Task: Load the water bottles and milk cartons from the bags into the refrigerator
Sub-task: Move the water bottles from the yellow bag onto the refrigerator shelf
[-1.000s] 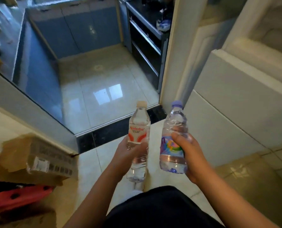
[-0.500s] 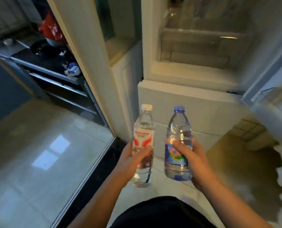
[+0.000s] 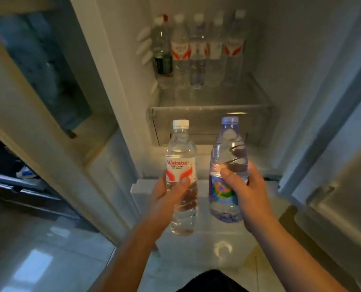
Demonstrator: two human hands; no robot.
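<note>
We face the open white refrigerator [image 3: 291, 60], its two side walls framing a narrow bay. On its clear glass shelf [image 3: 213, 98] a row of plastic water bottles [image 3: 196, 51] stands along the back, leaving open shelf between them and the front edge. Just under that edge sits a transparent plastic drawer [image 3: 207, 125]. Our left hand [image 3: 167, 197] grips a clear water bottle with a white cap and red-and-white label [image 3: 180, 163] round its middle. Our right hand [image 3: 245, 190] grips a bluish water bottle with a purple cap and multicoloured label [image 3: 228, 148]. Both bottles stand upright, side by side without touching, in front of the drawer, their caps lower than the shelf edge.
</note>
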